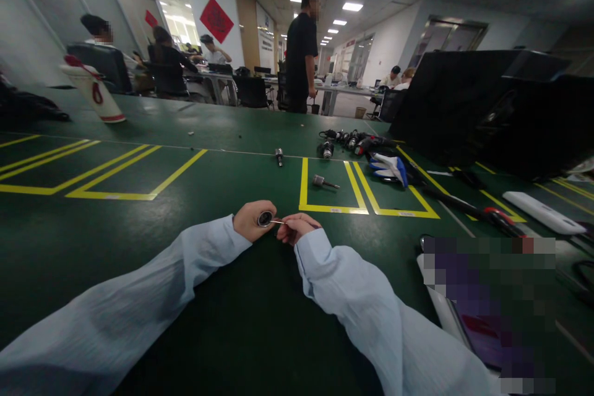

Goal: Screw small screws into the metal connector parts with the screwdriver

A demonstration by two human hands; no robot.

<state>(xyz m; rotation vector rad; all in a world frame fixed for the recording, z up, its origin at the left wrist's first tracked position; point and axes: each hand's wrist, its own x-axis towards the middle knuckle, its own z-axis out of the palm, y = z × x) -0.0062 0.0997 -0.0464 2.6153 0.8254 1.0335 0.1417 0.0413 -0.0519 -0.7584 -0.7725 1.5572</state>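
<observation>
Clock centred on the two hands, 12 straight ahead.

Nearest: light blue sleeves (pixel 195 260) coming in from 7 and 5 over a dark green tabletop (pixel 297 346). At 4, a slab with a purple face (pixel 468 297), mostly pixelated.

Centre: left hand (pixel 253 221) curled closed around a round metal part (pixel 265 218), its dark, ringed end facing the wearer. Right hand (pixel 298 229) just beside it, thumb and fingers pinched together on a thin rod (pixel 279 222); rod points at 9, tip at the part's rim. Cannot tell whether it touches.

At 3, a black-and-red handle (pixel 501 221); near it, a white oblong device (pixel 541 213).

At 2, a metal piece with a thick head and slim shaft (pixel 320 180), lying inside a yellow tape outline (pixel 304 185), shaft toward 3. Farther along 2, a blue-and-white object (pixel 390 170), kind unclear.

At 12, a small metal fitting (pixel 279 156). At 1, a larger fitting (pixel 327 149) beside a dark tangle of cords (pixel 346 137).

At 10, a white cup with red markings (pixel 99 96), near the table's far side.

Beyond the table, at 12: person in black (pixel 301 52), standing. At 11, seated people; red diamond hanging (pixel 216 20) on a pale pillar.
</observation>
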